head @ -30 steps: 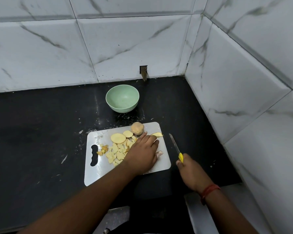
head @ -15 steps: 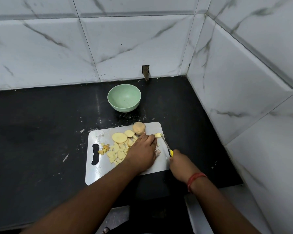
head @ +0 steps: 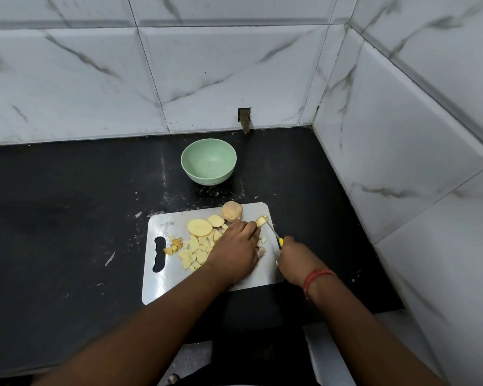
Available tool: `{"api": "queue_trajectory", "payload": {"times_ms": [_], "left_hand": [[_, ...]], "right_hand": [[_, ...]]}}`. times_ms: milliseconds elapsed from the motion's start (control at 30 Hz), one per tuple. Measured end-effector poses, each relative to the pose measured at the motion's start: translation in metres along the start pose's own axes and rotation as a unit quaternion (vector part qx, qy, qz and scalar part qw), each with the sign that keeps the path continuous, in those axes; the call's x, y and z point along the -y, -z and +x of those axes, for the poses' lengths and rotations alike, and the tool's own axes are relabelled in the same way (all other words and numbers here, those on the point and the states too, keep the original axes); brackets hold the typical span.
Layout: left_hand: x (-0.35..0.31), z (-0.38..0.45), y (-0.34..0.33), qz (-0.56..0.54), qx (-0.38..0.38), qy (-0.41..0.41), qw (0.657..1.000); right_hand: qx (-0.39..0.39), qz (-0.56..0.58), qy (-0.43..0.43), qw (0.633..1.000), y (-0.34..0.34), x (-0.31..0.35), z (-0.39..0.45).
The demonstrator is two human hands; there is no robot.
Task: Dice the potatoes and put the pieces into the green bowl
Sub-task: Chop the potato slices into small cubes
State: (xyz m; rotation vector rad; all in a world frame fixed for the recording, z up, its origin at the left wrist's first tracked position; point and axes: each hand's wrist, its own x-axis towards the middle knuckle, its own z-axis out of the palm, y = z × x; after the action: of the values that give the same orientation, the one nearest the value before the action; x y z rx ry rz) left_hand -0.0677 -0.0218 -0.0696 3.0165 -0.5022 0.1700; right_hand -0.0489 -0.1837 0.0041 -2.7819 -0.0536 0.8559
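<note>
R hand w/ knife, L hand on potato

Pale potato slices lie on the board; green bowl sits empty beyond.

A black worktop runs into a corner, speckled with pale crumbs and smears. White tiles with grey marble veining cover the back wall and the right-hand wall. Low in the back wall, just above the worktop, a small dark notch is cut into the tile. The light is soft and even.
</note>
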Motion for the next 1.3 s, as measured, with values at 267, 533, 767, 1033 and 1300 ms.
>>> {"api": "queue_trajectory", "payload": {"times_ms": [267, 533, 767, 1033, 1300], "left_hand": [[0.01, 0.002, 0.003, -0.015, -0.022, -0.048, 0.998], [0.027, 0.0, 0.01, 0.008, -0.02, -0.114, 0.993], [0.036, -0.003, 0.016, 0.021, 0.0, -0.09, 0.996], [0.02, -0.004, 0.009, 0.033, -0.008, -0.05, 0.998], [0.012, -0.005, -0.001, 0.039, -0.034, -0.034, 0.998]], "right_hand": [[-0.013, 0.001, -0.006, 1.0, -0.002, 0.002, -0.001], [0.005, 0.01, 0.013, 1.0, -0.012, -0.011, -0.015], [-0.003, 0.02, 0.025, 0.999, -0.009, -0.011, -0.016], [0.021, 0.005, 0.0, 1.0, -0.016, 0.002, -0.009], [0.039, 0.01, 0.011, 0.999, -0.027, -0.013, -0.016]]}}
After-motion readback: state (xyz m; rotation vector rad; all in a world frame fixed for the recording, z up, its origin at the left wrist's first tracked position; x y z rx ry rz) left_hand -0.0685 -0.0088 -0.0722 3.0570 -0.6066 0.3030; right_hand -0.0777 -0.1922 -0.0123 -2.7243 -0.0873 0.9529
